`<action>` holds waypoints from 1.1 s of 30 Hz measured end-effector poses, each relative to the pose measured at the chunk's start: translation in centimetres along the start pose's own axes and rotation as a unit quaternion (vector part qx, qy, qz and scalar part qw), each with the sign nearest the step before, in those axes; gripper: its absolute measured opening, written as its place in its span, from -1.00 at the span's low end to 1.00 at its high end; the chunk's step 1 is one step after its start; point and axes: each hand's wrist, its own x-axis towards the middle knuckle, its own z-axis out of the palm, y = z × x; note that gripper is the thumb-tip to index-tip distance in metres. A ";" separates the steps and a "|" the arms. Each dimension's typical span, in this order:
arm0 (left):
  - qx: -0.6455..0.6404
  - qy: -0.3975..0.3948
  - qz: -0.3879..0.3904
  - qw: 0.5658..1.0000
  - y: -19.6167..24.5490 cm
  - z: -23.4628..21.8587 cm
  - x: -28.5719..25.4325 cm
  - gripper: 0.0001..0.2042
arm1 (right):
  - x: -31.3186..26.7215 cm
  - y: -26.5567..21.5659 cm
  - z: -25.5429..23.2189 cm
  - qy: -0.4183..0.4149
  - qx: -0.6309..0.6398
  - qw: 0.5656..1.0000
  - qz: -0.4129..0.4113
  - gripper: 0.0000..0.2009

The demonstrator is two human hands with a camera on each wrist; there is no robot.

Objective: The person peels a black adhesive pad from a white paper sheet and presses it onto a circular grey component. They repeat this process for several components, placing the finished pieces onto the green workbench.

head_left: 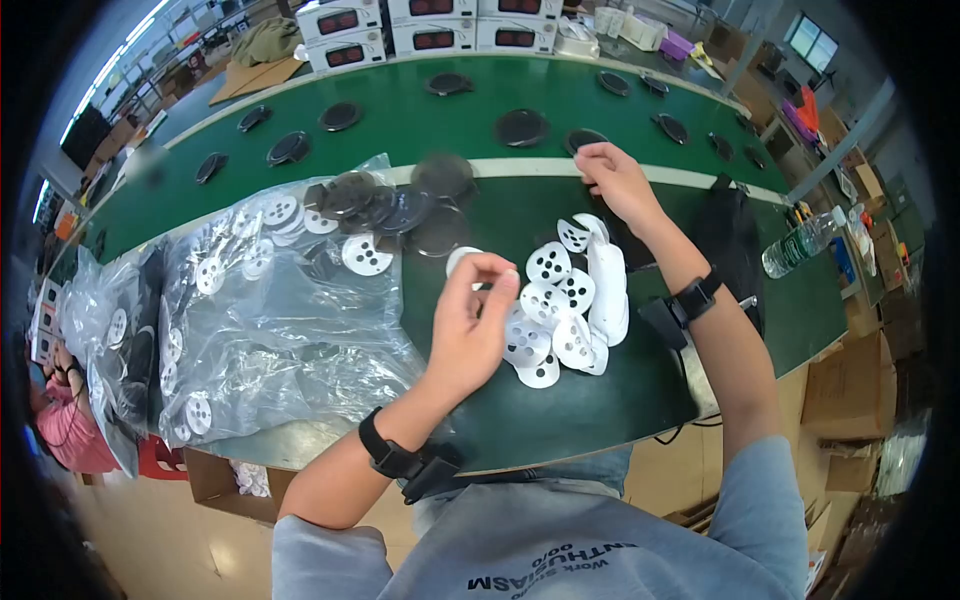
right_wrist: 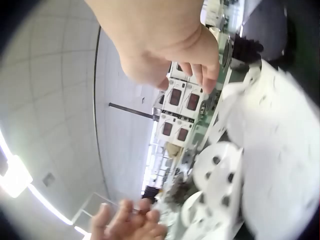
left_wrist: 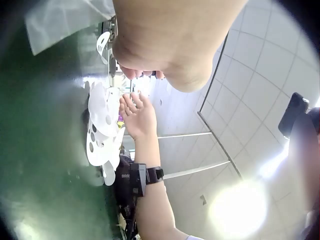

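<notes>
Work with perforated white discs [head_left: 574,342] on a dark green tabletop [head_left: 560,430]. The discs form a loose, overlapping pile at the centre of the head frame, some tilted on their neighbours; others lie on or in a clear plastic bag [head_left: 300,335] at centre left. Left hand [head_left: 476,330]: just left of the pile, fingers loosely bent, thumb near the forefinger, no object visible between them. A single white disc [head_left: 459,259] lies behind its fingertips; contact cannot be told. Right hand [head_left: 622,190]: above the pile, fingers slightly bent and parted, holding nothing visible, nearest a round black mesh-like cover [head_left: 580,138]. Similar black covers [head_left: 521,128] are spaced across the upper frame; smoky translucent discs [head_left: 441,178] overlap at upper centre. A bottle [head_left: 800,246] lies tilted at right; boxes [head_left: 432,38] stand at top. Handling, as judged: the white discs look thin, light and mildly flexible, perhaps plastic or card, though glare in the wrist views obscures the material. They are best lifted singly by the rim, as overlapping faces may slide and thin edges may crease.
</notes>
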 end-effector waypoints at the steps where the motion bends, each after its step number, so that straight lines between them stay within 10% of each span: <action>1: 0.013 -0.011 0.016 1.000 -0.5 0.2 0.3 -0.88 | 1.1 0.4 -0.3 0.034 -0.140 0.987 -0.068 -0.72; 7: 0.088 -0.021 0.087 0.992 0.7 -0.7 0.2 -0.88 | 6.3 1.5 -1.6 0.044 -0.351 0.929 -0.110 -0.52; 9: 0.100 -0.014 0.113 0.988 2.0 -0.5 0.2 -0.87 | 6.6 -0.3 -3.1 0.010 -0.381 0.924 0.015 -0.37; 10: 0.104 -0.022 0.134 0.985 2.2 -0.5 0.2 -0.86 | 7.6 2.7 -3.1 0.146 -0.464 0.868 -0.097 -0.35; 13: 0.125 -0.050 0.171 0.976 3.4 -0.5 -0.5 -0.84 | 8.1 4.1 -3.8 0.029 -0.296 0.938 -0.176 -0.53; 22: 0.345 -0.083 0.204 0.912 10.7 -7.0 -4.7 -0.69 | 9.4 4.0 -4.0 0.015 -0.404 0.908 -0.109 -0.50; 25: 0.482 0.050 -0.035 0.874 12.4 -13.1 -7.7 -0.81 | 6.3 1.9 -4.7 -0.045 -0.330 0.938 -0.099 -0.56; 29: 0.629 0.013 0.030 0.777 6.8 -21.1 -6.6 -0.66 | -3.4 -4.9 -1.0 -0.067 -0.251 0.951 -0.167 -0.66; 33: 0.598 -0.042 0.037 0.799 3.4 -22.0 -0.8 -0.57 | -10.3 -7.9 2.2 -0.104 -0.196 0.947 -0.233 -0.70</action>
